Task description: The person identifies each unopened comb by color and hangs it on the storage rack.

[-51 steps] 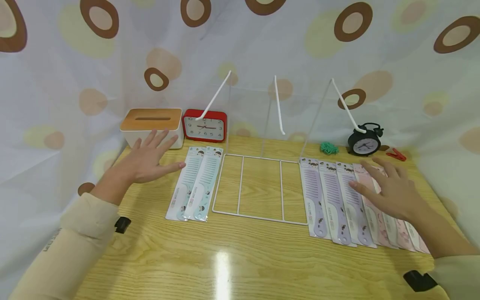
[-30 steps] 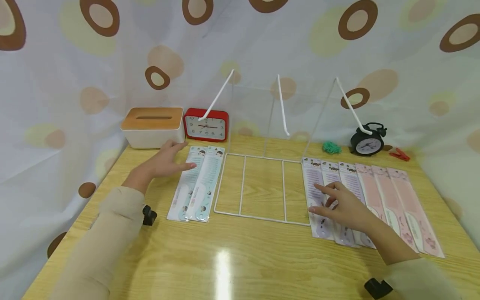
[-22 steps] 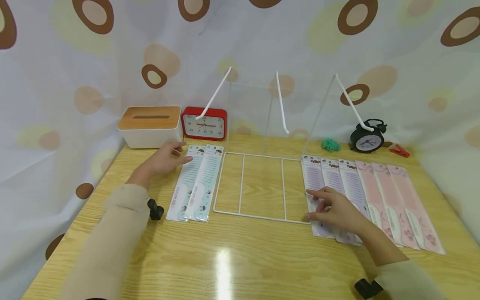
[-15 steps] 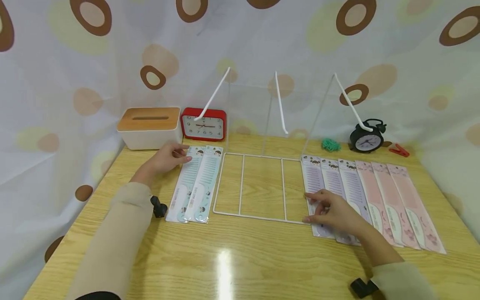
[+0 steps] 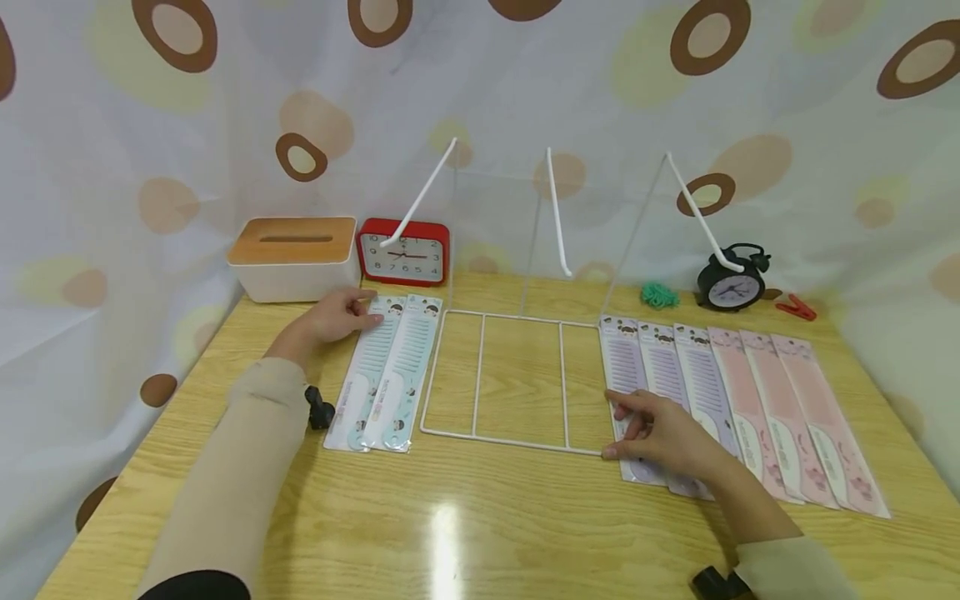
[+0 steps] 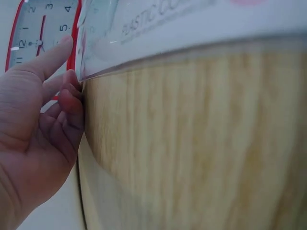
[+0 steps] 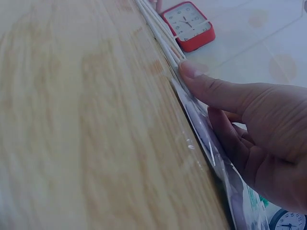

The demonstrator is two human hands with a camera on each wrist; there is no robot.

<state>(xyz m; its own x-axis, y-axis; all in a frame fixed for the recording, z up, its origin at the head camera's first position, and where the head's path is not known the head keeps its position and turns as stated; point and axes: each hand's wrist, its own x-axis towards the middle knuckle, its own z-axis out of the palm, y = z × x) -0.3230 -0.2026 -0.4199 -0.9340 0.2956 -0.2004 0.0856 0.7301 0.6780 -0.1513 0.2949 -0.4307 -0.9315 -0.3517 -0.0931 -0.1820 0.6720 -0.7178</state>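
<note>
Two packaged combs with mint print (image 5: pixel 401 375) lie side by side on the table in the head view. My left hand (image 5: pixel 330 318) is at the upper end of the outer one, its thumb over the package and its other fingers partly curled. A white wire rack (image 5: pixel 521 439) stands in the middle. My right hand (image 5: pixel 667 429) is over the leftmost of several packaged purple combs (image 5: pixel 621 350), beside the rack's near right corner. Its thumb (image 7: pixel 192 72) touches the rack's edge in the right wrist view. Neither hand lifts anything.
Several pink packaged combs (image 5: pixel 817 408) lie at the right. Behind are a tissue box (image 5: pixel 292 271), a red clock (image 5: pixel 405 258), a black alarm clock (image 5: pixel 731 287), a green tangle (image 5: pixel 660 295) and a red clip (image 5: pixel 797 307). The rack's prongs (image 5: pixel 557 217) rise toward the patterned curtain.
My left hand has come down from beside the tissue box to the mint combs. My right hand has moved left from the pink combs to the rack's corner. The combs look unmoved.
</note>
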